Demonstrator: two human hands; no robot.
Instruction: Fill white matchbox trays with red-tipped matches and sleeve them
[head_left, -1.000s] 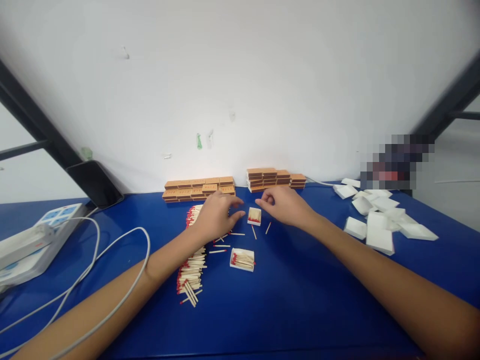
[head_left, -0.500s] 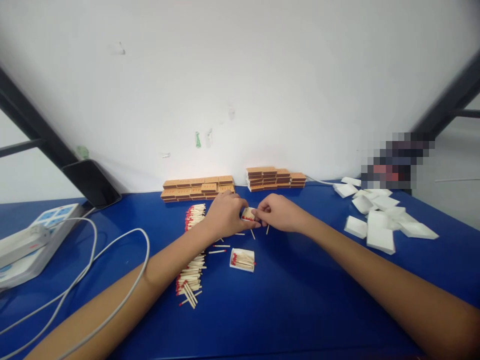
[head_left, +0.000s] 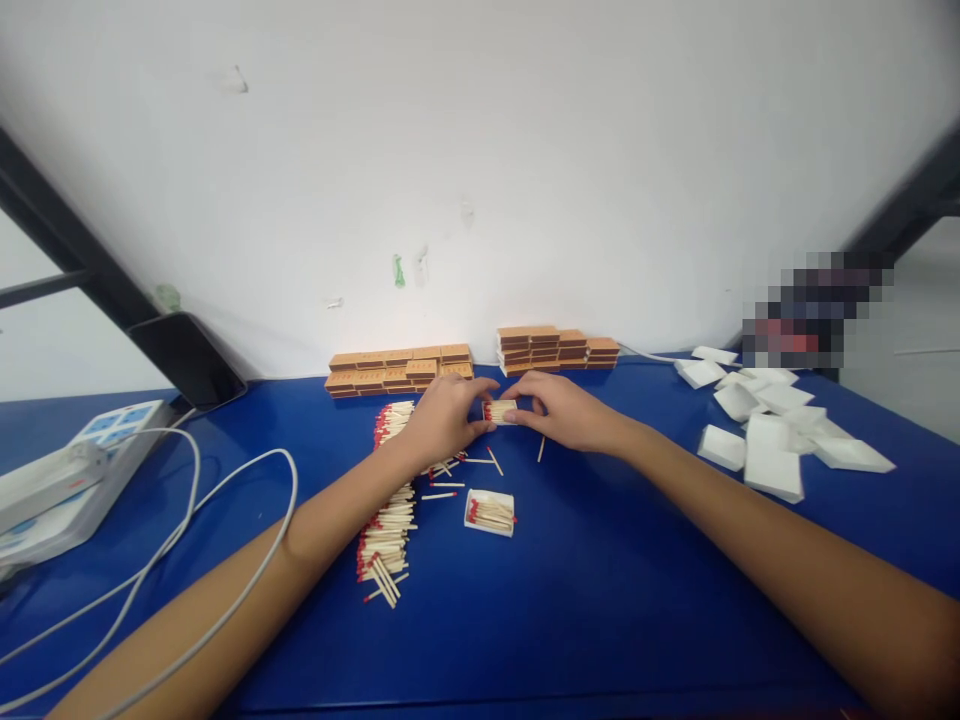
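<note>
My left hand point(head_left: 441, 420) and my right hand point(head_left: 564, 410) meet over the blue table point(head_left: 600, 600), both pinching a small white tray filled with matches point(head_left: 499, 411) from either side. A second filled match tray point(head_left: 490, 512) lies on the table just below the hands. A long pile of red-tipped matches point(head_left: 388, 520) runs under my left forearm. A few loose matches point(head_left: 487, 462) lie scattered between the pile and the trays.
Two stacks of tan matchbox sleeves point(head_left: 401, 369) point(head_left: 556, 349) stand against the white wall. Several empty white trays point(head_left: 772, 440) are heaped at the right. A power strip point(head_left: 67, 480) with white cables point(head_left: 225, 520) and a dark phone point(head_left: 187, 360) lie at the left.
Both hands closed in on the small match tray, took hold of it and lifted it slightly towards the wall. The view shifted a little to the right.
</note>
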